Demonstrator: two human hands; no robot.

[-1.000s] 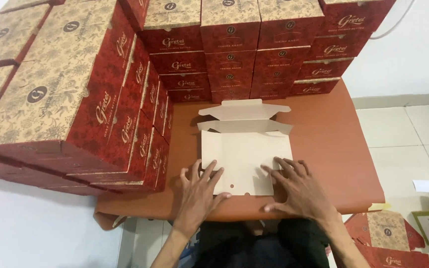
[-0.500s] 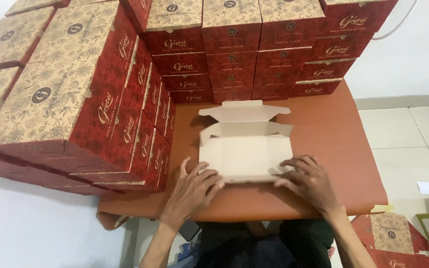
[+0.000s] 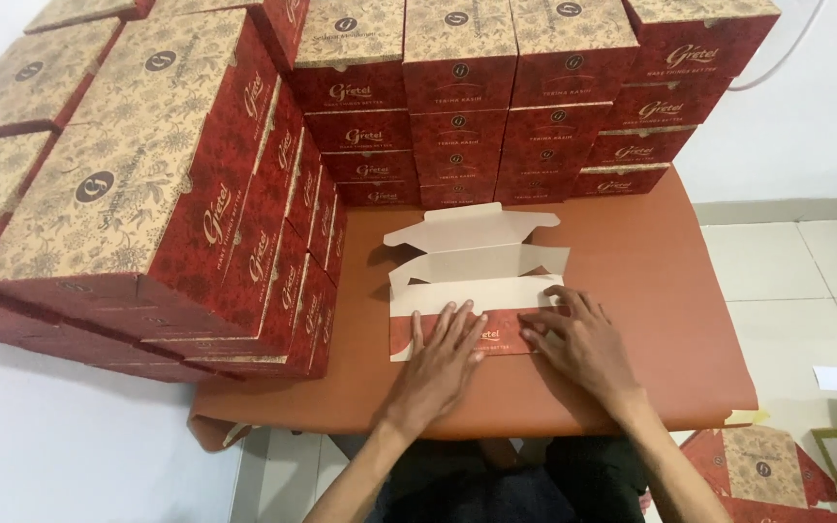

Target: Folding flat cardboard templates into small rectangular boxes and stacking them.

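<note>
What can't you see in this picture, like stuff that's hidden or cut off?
All from the head view:
- The part of the flat box under the left hand and right hand: the hands cover it.
- The inside of the stacked red boxes: all closed.
- The table's back part: hidden by the stacks.
- The boxes on the floor: cut off by the bottom edge.

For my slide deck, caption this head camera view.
Left hand and right hand press a folded red panel of a flat cardboard box.
</note>
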